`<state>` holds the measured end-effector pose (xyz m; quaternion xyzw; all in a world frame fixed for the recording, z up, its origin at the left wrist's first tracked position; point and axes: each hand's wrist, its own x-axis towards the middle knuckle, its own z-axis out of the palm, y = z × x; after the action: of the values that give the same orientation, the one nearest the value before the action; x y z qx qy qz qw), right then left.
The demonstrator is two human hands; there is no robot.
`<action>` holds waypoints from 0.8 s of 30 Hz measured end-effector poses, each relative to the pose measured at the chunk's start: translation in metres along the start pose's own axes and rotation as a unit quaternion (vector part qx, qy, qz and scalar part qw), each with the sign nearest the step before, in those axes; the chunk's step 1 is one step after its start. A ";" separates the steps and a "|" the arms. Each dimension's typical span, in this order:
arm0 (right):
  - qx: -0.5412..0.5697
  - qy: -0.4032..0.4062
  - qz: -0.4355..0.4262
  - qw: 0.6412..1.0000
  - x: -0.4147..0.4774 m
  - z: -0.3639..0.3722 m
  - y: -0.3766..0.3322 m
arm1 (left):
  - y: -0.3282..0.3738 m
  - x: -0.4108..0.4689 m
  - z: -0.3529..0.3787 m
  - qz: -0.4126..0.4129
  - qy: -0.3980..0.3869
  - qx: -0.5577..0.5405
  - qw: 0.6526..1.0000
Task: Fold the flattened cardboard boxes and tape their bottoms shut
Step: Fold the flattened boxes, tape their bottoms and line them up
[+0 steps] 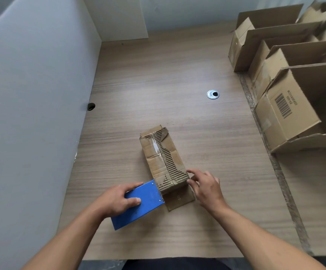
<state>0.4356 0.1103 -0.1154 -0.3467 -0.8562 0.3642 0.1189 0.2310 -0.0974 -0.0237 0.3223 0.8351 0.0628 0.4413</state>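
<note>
A small cardboard box lies bottom-up near the front middle of the bench, its long side running away from the person. The two bottom flaps meet along a centre seam. The right-hand flap has lost much of its outer paper, baring ribbed corrugation, and scraps of clear tape cling near the seam at the far end. One flap at the near end lies flat on the bench, marked with a faint letter "S".

The left hand grips a blue tape dispenser, thumb over its upper edge and fingers across its flat side, with the tool's front edge touching the near left corner of the box. The right hand holds nothing; its loosely bent fingertips touch the near right corner of the box.

Beyond the box, a round metal cable grommet is set into the wood-grain surface. Along the right side stands a row of open cardboard boxes, flaps up, well apart from the work. The nearest carries a printed barcode with sideways lettering too small to read. A grey partition with a dark round hole walls off the left, and a white panel closes the back.
</note>
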 end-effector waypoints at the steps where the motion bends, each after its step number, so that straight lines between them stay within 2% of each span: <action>1: -0.051 0.004 -0.057 0.997 0.003 0.000 0.001 | -0.001 0.000 0.000 -0.001 -0.002 0.000 1.000; 5: -0.209 -0.024 -0.223 0.952 0.025 -0.019 0.006 | -0.002 0.002 -0.002 -0.001 -0.008 -0.004 1.000; 9: -0.289 -0.139 -0.343 0.883 0.047 -0.031 -0.010 | 0.000 0.003 -0.003 0.009 -0.007 0.008 1.000; 11: -0.298 -0.204 -0.348 0.865 0.055 -0.029 -0.023 | 0.000 0.003 -0.003 0.010 -0.003 0.014 1.000; 15: -0.280 -0.303 -0.280 0.867 0.059 -0.017 -0.036 | 0.000 -0.004 0.001 0.015 0.003 -0.011 1.000; 18: -0.279 -0.316 -0.256 0.870 0.053 -0.002 -0.036 | -0.002 -0.010 0.011 0.025 0.011 -0.070 0.997; 24: -0.279 -0.273 -0.257 0.884 0.051 0.008 -0.024 | -0.021 -0.028 0.005 0.043 0.018 -0.105 0.993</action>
<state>0.3824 0.1290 -0.1061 -0.0199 -0.9802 0.1468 -0.1315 0.2359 -0.1310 -0.0153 0.3088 0.8170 0.1753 0.4543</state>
